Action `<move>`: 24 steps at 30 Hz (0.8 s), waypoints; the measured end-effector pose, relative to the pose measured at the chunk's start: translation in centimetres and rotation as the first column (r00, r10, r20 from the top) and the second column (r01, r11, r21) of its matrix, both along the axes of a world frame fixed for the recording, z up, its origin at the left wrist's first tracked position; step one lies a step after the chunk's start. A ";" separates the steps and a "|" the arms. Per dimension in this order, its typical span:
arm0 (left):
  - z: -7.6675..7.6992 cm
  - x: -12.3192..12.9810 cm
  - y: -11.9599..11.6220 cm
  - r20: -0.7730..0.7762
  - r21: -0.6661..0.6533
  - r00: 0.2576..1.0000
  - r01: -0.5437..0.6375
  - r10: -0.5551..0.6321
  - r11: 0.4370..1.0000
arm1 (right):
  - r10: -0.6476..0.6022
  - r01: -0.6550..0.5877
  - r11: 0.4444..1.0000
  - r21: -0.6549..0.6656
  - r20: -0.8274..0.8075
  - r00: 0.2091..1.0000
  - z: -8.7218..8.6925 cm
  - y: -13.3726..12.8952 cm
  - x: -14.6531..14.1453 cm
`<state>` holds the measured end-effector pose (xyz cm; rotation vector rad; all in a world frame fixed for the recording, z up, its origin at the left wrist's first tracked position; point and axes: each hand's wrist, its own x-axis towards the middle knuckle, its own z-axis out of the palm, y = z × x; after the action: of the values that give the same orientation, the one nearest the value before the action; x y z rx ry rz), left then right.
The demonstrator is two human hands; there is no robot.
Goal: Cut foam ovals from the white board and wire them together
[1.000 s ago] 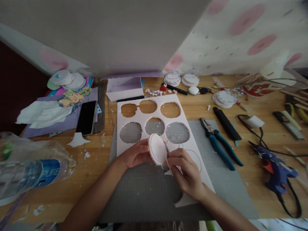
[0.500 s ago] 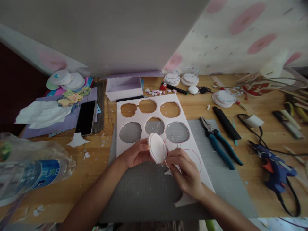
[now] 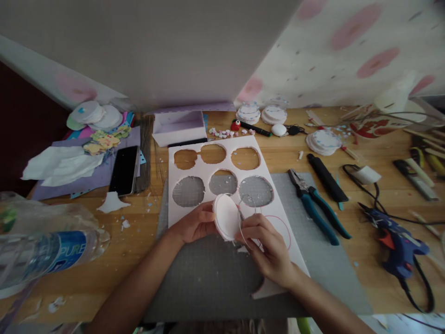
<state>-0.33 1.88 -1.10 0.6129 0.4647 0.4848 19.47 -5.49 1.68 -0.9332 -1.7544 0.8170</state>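
Note:
My left hand (image 3: 200,221) grips a round white disc (image 3: 227,217) by its left edge, tilted with its flat face up and to the right. It looks layered, with a ragged rim. The fingers of my right hand (image 3: 266,246) are pinched on a thin, pale, looped wire (image 3: 241,229), which runs along the disc's right edge; whether it touches the rim I cannot tell. Beneath both hands lies a white board (image 3: 182,214) with several round holes cut out and a pink circle drawn on it, partly over a grey cutting mat (image 3: 194,283).
Pliers (image 3: 309,204), a black-handled tool (image 3: 327,177) and a blue glue gun (image 3: 399,250) lie to the right. Left are a phone (image 3: 124,170) and a water bottle (image 3: 52,253). Behind the board stand an open white box (image 3: 179,129) and stacked white discs (image 3: 248,113).
The disc has turned a little, its face now more toward me. The wire has shifted slightly at its right edge. Both hands stay nearly in place.

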 end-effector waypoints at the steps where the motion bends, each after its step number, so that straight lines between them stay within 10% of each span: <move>1: 0.0 0.0 0.0 -0.004 0.000 1.000 0.011 -0.011 1.000 | 0.005 -0.005 1.000 0.003 0.001 1.000 0.1 0.0 0.0; 17: 0.9 -0.2 0.1 0.032 0.059 0.999 -0.006 0.004 0.998 | 0.036 -0.039 0.996 0.078 0.032 0.999 0.6 -0.4 0.9; 24: 1.3 -0.4 -0.3 0.021 0.078 0.998 0.060 -0.062 0.995 | -0.329 0.355 0.935 0.010 -0.348 0.878 -0.1 -0.7 2.3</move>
<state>-0.71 1.63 0.22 0.6935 0.4050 0.4535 21.80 -6.18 1.62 -0.9536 -1.2621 0.6325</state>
